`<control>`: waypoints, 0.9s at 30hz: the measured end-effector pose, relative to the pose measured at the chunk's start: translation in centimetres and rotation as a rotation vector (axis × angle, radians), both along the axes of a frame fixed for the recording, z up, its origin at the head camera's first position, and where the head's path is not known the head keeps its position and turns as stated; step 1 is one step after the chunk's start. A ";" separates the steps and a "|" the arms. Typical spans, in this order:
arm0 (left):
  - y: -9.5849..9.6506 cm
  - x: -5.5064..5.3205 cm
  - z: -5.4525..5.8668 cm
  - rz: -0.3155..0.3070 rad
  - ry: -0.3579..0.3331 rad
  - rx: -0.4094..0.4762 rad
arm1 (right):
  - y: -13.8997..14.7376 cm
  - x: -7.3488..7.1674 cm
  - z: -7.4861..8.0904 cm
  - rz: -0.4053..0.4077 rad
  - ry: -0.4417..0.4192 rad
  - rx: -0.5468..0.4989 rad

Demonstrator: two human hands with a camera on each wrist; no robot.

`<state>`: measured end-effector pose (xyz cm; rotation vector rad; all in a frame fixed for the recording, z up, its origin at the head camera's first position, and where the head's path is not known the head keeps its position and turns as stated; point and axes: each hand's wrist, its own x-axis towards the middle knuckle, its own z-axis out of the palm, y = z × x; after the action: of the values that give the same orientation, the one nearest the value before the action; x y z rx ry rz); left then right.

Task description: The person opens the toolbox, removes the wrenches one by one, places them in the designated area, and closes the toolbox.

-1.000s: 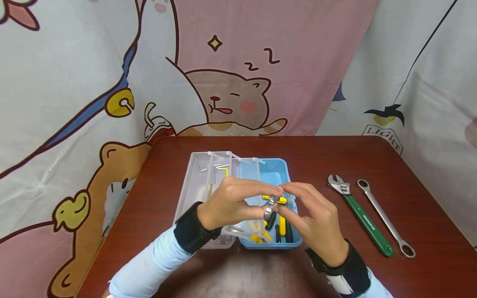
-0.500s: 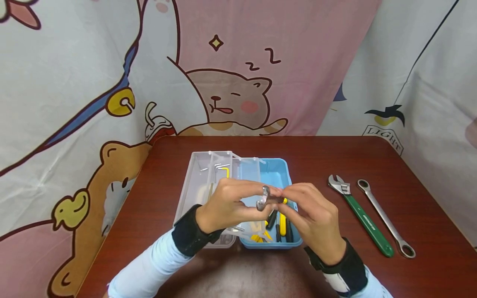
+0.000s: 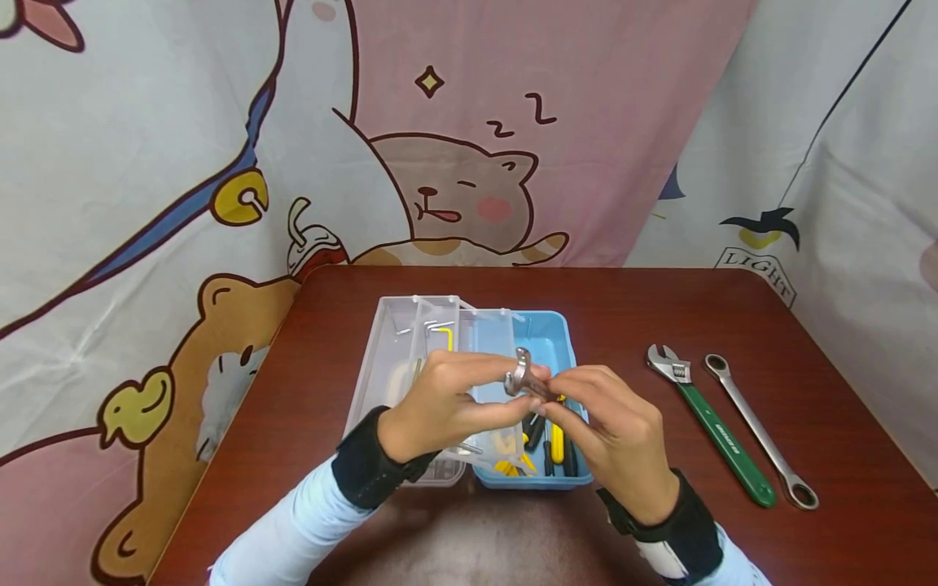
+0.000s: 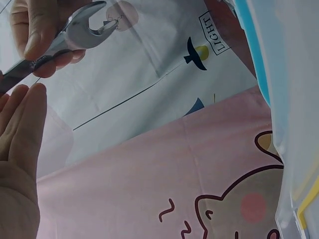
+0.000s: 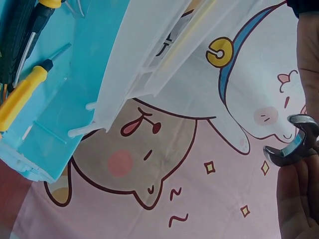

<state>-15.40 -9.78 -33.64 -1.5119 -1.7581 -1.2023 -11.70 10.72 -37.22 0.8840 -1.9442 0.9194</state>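
Observation:
In the head view, an open-end wrench (image 3: 519,374) is held up between both hands, above the blue toolbox. My right hand (image 3: 611,423) pinches its shaft between thumb and fingers. From the other side, my left hand (image 3: 447,399) holds it by the fingertips, with the forked end rising between index finger and thumb. The left wrist view shows the wrench (image 4: 87,32) with my right hand (image 4: 42,32) gripping the shaft and my left hand (image 4: 20,144) just below, fingers extended. The shaft's far end is hidden by the right hand.
A blue toolbox (image 3: 567,350) holding yellow and black screwdrivers stands behind the hands. Its clear tray (image 3: 366,366) with hex keys extends left. An adjustable wrench (image 3: 714,423) with a green handle and a ratchet wrench (image 3: 762,435) lie on the table at right.
The wrench has turned in the fingers; its forked end has swung leftward and up. Both hands have hardly moved.

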 end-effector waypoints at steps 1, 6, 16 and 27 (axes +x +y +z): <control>0.0 0.0 0.0 0.004 -0.001 -0.001 | 0.0 0.0 0.0 -0.003 -0.002 0.001; -0.5 0.1 -0.1 0.047 -0.006 0.003 | 0.0 0.1 -0.1 -0.021 -0.022 0.005; -3.6 0.5 -0.1 0.171 -0.121 0.084 | -0.1 0.3 0.3 -0.045 -0.067 -0.012; -7.8 1.0 -0.4 0.295 -0.214 0.235 | 0.2 0.2 -0.2 -0.086 -0.126 -0.020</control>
<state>-14.40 -17.55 -34.05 -0.9821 -1.8219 -1.3965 -11.48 10.88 -37.45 0.7408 -2.0599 0.9618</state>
